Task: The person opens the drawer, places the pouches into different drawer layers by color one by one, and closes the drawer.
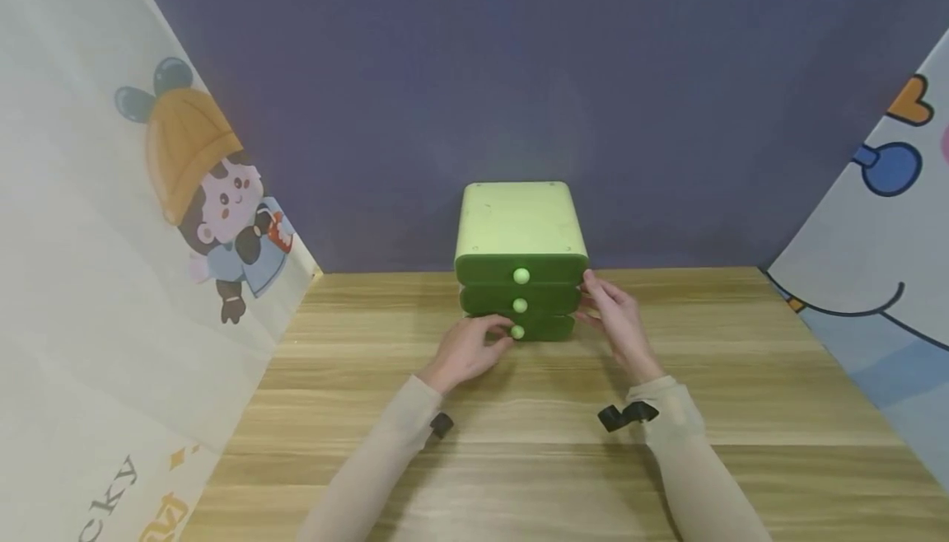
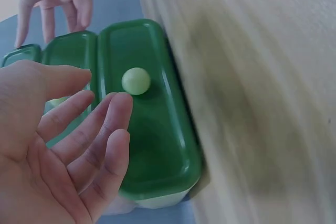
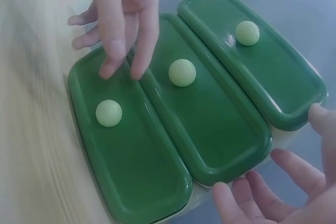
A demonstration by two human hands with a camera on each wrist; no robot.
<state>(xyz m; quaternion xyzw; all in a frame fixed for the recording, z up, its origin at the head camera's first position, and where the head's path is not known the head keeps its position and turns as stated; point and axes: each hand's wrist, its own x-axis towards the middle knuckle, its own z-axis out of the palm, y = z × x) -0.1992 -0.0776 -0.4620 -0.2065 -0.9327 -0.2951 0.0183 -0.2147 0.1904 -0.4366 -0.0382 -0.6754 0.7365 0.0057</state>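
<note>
A small drawer box (image 1: 519,217) with a pale green top and three dark green fronts stands against the back wall. Each front has a round pale green knob. My left hand (image 1: 467,350) is at the bottom drawer (image 1: 552,329), its fingers loosely bent and parted beside the bottom knob (image 2: 136,81); nothing is gripped. On the other side, my right hand (image 1: 619,320) rests along the box's right side. Its thumb is at the corner of the top drawer (image 3: 273,72), and its spread fingers lie by the end of the middle drawer (image 3: 226,124). All three drawers appear pushed in.
The box stands on a wood-grain table (image 1: 371,303). Behind it rises a dark blue-grey wall (image 1: 519,64). Pale panels with cartoon prints border the left (image 1: 67,237) and right (image 1: 882,278) sides. A black strap piece (image 1: 628,416) sits at the right wrist.
</note>
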